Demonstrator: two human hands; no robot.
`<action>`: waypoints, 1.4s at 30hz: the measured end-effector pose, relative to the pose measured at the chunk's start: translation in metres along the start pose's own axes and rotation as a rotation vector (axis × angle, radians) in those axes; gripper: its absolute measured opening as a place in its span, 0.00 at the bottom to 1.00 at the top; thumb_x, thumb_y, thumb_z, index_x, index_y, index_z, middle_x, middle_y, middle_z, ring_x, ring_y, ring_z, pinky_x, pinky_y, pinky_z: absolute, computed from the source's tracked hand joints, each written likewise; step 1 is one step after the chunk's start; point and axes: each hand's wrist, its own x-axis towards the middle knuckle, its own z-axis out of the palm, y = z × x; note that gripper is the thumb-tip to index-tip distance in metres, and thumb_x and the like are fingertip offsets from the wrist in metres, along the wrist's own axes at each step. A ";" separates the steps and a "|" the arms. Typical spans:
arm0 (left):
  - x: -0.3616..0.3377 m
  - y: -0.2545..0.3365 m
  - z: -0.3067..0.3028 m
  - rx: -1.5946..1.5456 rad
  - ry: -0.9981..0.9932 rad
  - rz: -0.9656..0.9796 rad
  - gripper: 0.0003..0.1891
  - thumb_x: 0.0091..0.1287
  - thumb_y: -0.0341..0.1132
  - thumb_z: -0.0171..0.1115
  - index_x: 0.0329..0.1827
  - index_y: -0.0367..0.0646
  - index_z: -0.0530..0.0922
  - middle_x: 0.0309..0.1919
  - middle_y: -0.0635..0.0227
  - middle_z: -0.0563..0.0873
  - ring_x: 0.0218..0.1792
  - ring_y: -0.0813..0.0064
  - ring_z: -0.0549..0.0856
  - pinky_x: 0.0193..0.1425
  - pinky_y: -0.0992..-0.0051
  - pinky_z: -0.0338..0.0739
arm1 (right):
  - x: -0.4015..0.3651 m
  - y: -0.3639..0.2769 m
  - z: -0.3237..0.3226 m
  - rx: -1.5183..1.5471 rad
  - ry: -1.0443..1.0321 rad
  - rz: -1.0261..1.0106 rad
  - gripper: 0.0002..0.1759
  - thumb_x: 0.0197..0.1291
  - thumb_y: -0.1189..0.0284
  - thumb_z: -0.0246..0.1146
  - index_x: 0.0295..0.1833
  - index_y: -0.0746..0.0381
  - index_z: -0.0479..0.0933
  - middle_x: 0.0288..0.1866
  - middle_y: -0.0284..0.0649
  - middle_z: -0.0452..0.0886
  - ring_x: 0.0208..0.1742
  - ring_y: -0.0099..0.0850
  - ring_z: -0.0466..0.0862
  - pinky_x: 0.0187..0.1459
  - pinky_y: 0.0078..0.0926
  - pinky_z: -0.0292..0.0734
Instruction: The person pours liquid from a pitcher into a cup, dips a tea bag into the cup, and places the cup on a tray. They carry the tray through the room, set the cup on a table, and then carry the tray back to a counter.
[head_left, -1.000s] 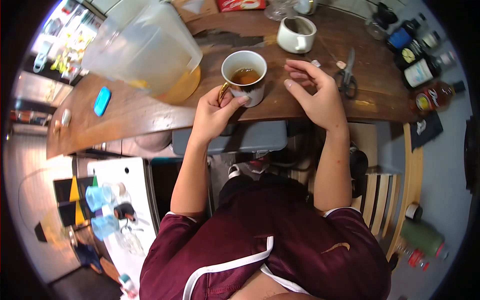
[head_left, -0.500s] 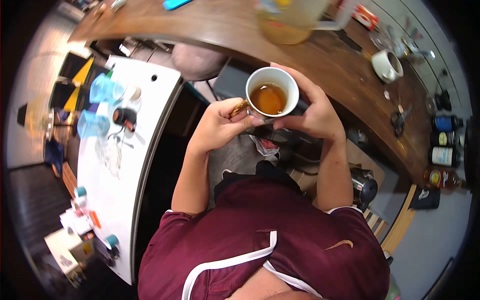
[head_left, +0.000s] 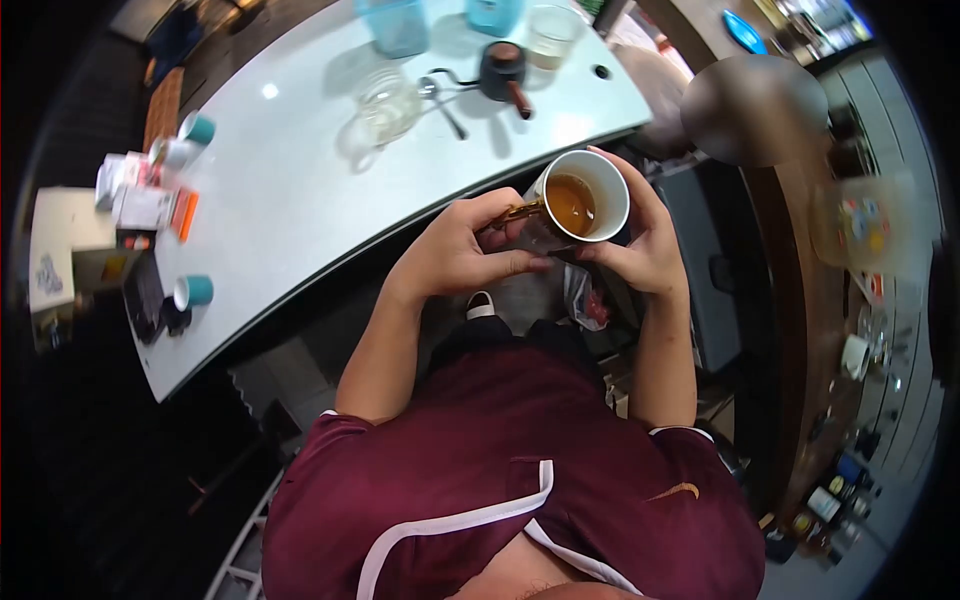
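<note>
White inside, the gold-handled mug (head_left: 610,196) holds amber liquid (head_left: 570,207).

A single head-mounted camera supplies the view. The optical axis points forward and steeply downward, passing over the wearer's maroon shirt (head_left: 540,425), which fills the lower centre at close range. The lens is wide-angle (straight edges bow, and the corners fall to black). The left hand (head_left: 455,248) and right hand (head_left: 647,245) sit slightly above frame centre, at near range, around a mug (head_left: 588,200) viewed obliquely from above, its interior exposed to the lens. Farther off, the white table (head_left: 290,175) spans the upper left; the wooden table (head_left: 815,310) runs down the right side, with a wall (head_left: 905,135) at the periphery.
</note>
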 end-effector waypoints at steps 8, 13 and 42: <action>-0.061 -0.038 -0.051 -0.114 0.369 0.089 0.17 0.71 0.48 0.54 0.43 0.41 0.73 0.32 0.78 0.71 0.34 0.85 0.68 0.40 0.84 0.64 | 0.064 0.026 0.074 0.057 -0.306 -0.005 0.51 0.36 0.75 0.78 0.69 0.68 0.61 0.67 0.44 0.70 0.68 0.32 0.69 0.69 0.30 0.59; -0.074 -0.048 -0.067 -0.091 0.539 -0.060 0.19 0.76 0.47 0.46 0.38 0.39 0.73 0.29 0.76 0.72 0.32 0.85 0.68 0.39 0.82 0.66 | 0.099 0.043 0.100 -0.013 -0.467 -0.038 0.49 0.38 0.71 0.79 0.68 0.65 0.64 0.65 0.43 0.73 0.65 0.32 0.72 0.66 0.31 0.62; -0.154 -0.112 -0.222 -0.029 0.992 -0.205 0.15 0.77 0.42 0.42 0.42 0.42 0.74 0.30 0.78 0.72 0.32 0.85 0.68 0.39 0.82 0.66 | 0.209 0.106 0.314 0.031 -0.716 -0.028 0.43 0.48 0.70 0.74 0.69 0.63 0.63 0.63 0.44 0.74 0.63 0.34 0.74 0.61 0.36 0.71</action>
